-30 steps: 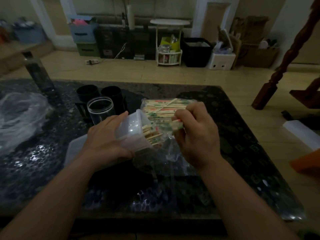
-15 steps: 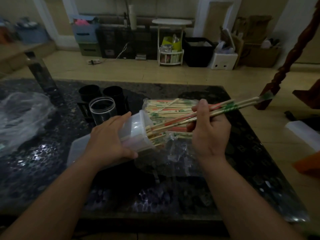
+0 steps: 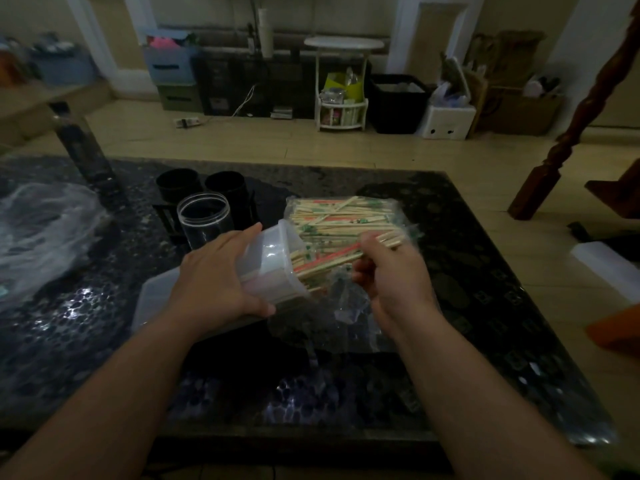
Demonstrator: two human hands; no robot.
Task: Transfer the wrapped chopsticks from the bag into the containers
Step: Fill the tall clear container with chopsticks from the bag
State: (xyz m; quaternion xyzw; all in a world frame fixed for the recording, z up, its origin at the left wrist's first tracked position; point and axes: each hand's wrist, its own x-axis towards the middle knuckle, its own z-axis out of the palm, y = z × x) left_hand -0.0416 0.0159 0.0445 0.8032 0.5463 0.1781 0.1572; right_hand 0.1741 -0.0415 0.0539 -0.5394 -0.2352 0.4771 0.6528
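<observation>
Wrapped chopsticks (image 3: 341, 216), pale wooden pairs in thin sleeves printed green and red, lie heaped in a clear crinkled plastic bag (image 3: 403, 211) near the middle of the dark speckled stone table (image 3: 467, 271), somewhat closer to its far edge than to its near one. The left hand (image 3: 214, 289) grasps a translucent white plastic container (image 3: 273, 258) around its wall and holds it tilted on its side, with the open mouth turned toward the bag and already packed with chopstick ends. The right hand (image 3: 391, 275) is curled around a small bundle of wrapped chopsticks (image 3: 329, 266); the bundle's leading ends sit inside the container's mouth, while the other ends stick out past the knuckles. The slack open end of the bag lies crumpled on the table beneath both hands. Just beyond the left hand stands an upright clear round plastic jar (image 3: 204, 220), and behind it, toward the far edge, stand two black cylindrical cups (image 3: 178, 185) side by side. A flat whitish plastic lid or tray (image 3: 152, 299) lies under the left wrist. Toward the table's left edge lies a crumpled sheet of clear plastic film (image 3: 38, 230).
</observation>
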